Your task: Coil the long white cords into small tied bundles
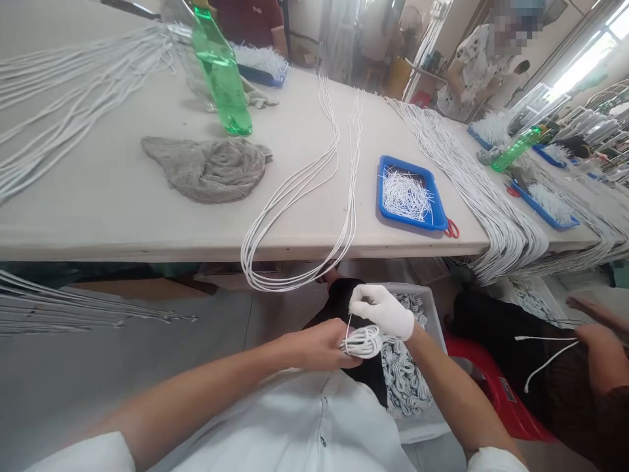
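Observation:
My bare left hand (319,344) is closed around a coiled bundle of white cord (364,341), whose loops stick out to the right of the fingers. Above the bundle, my right hand (386,311) wears a white glove and pinches a thin white strand (349,322). That strand runs down to the bundle's left part; whether it is a tie or the cord's own end I cannot tell. Both hands are over my lap, in front of the table edge. Beneath my right arm stands a white bin (435,314) with many similar cord bundles in it.
Long white cords (295,180) hang in a loop over the edge of the table (98,226). On the tabletop are a grey cloth (211,169), a green bottle (223,82), a blue tray (417,223) of cut white pieces and red-handled scissors (451,229). A co-worker's hand (597,344) holds cords at right.

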### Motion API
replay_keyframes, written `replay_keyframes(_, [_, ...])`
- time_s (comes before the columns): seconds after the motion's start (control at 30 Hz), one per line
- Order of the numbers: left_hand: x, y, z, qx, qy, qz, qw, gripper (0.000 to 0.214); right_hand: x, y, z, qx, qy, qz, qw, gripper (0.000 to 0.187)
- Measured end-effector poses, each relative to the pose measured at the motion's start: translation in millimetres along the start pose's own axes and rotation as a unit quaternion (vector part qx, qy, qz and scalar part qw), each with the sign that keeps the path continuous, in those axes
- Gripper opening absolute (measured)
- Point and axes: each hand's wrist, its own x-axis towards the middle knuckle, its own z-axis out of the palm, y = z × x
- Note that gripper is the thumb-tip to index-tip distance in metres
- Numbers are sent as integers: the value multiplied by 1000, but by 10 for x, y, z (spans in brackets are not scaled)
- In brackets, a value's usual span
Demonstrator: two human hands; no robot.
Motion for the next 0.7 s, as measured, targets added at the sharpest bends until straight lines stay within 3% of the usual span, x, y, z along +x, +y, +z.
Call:
replay_keyframes(0.07, [-88, 81, -72, -74, -79, 19, 994, 22, -20, 202, 70, 131, 56, 35, 989, 15])
replay_keyframes(0.1, [-113, 109, -112, -112, -88, 27, 990, 23, -44, 282, 127, 175, 93, 44, 979, 18])
replay_keyframes(0.23, [-86, 90, -205, -223, -13, 47, 974, 34, -138, 428, 358, 270, 195, 58, 941, 27])
replay_keyframes(0.37, [27, -34, -190, -286, 21, 50, 957, 38, -180, 392, 467, 298, 233, 69, 923, 23])
replay_keyframes(0.57, [116, -108, -145, -323, 33, 45, 945, 34, -289, 276, 535, 207, 281, 67, 935, 21])
replay_keyframes(0.7, [132, -140, -127, -305, 40, 57, 950, 31, -375, 200, 525, 57, 243, 45, 967, 21])
